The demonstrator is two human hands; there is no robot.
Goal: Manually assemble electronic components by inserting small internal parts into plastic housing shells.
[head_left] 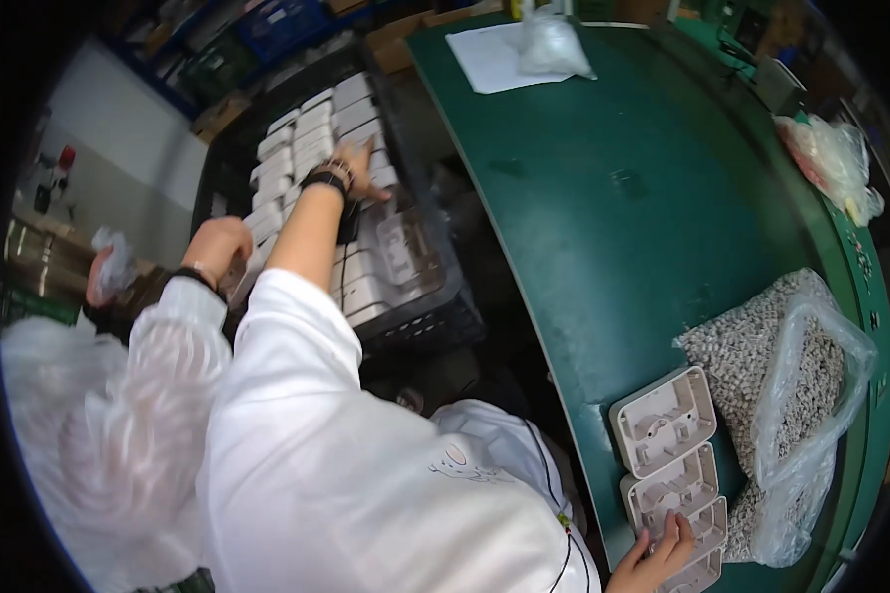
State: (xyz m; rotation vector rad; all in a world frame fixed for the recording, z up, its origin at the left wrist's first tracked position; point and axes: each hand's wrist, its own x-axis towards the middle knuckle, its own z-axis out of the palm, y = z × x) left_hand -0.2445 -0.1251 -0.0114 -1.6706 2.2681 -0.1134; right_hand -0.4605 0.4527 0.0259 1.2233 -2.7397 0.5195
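- Seems mostly filled at the upper left of the frame: shows a black plastic crate [445, 321] packed with rows of white box-shaped housings [311, 148].
- Seems to leave a row of about four pale open-topped housings [667, 403] outside the crate, on the green tabletop [603, 227] at the lower right; cannot tell how complete.
- Stretches the left hand [354, 170] over the crate's contents, with thumb splayed away from slightly blurred fingers; cannot tell any grip.
- Rests the right hand [660, 560] on the lower part of the open row, with fingers half bent and parted, touching without visibly clasping anything.
- Includes a co-worker's hand [218, 247] at the crate's left side, beyond a sheer, crinkled white sleeve [178, 331]; cannot tell its hold.
- Shows rounded corners, thin upright walls and small raised posts inside the open housings; looks like smooth, rigid moulded plastic.
- Includes glossy clear plastic [398, 252] in the crate's right part, above perforated black walls.
- Shows a slack, wrinkled transparent bag [773, 425] beside the open row, spilling over with small, grainy grey-beige pieces [761, 336].
- Places a thin white paper sheet [480, 64] under a crumpled, cloudy bag [554, 47] at the top.
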